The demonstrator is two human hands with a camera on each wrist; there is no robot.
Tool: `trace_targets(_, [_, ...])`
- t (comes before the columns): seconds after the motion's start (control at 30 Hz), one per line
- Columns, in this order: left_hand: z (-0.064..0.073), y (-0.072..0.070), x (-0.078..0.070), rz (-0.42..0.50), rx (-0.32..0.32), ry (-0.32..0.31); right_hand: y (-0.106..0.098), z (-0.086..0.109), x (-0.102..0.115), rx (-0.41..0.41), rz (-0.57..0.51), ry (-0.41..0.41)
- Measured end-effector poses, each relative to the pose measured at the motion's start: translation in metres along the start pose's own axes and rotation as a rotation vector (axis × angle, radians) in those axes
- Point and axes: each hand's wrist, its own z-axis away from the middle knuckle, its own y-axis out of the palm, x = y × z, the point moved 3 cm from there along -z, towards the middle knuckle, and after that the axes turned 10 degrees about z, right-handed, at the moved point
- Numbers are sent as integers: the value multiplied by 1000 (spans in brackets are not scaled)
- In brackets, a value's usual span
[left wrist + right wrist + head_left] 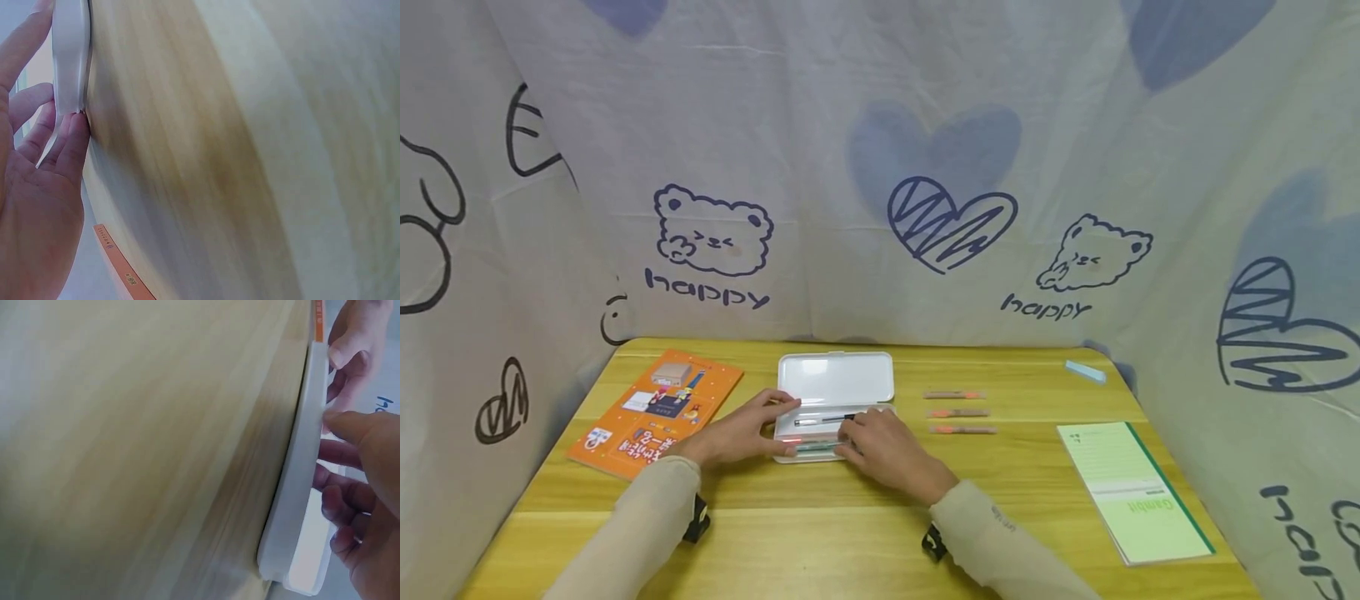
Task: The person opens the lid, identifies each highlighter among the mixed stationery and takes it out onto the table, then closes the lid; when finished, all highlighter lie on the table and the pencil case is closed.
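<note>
A white pencil case (836, 379) lies on the table with its lid folded back. Inside are a black-and-silver pen (820, 421) and, along the front, green-toned pens (815, 447). My left hand (737, 432) grips the case's left end, thumb at the front corner and index finger near the hinge side. In the left wrist view its fingertips (75, 128) meet the case's end wall. My right hand (887, 450) reaches over the right part of the case, fingers bent down into it and covering the pen ends. Whether it pinches a pen, I cannot tell.
An orange book (655, 408) lies left of the case. On the right are three orange-tipped pens (958, 413) in a column, a green-and-white notepad (1131, 487) and a light blue stick (1086, 371). Printed cloth (827, 250) hangs round the table's back and sides.
</note>
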Motion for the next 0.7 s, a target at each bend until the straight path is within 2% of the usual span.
trace_targets(0.43, [1,0,-2,-8,-1,17,-4,4,-4,-92,-21,49])
trace_targets(0.57, [1,0,-1,-9,-4,-1,-9,11,-17,-88,-72,101])
trace_targets(0.7, [1,0,-1,-8,-1,-8,-17,25,-40,-93,-111,167])
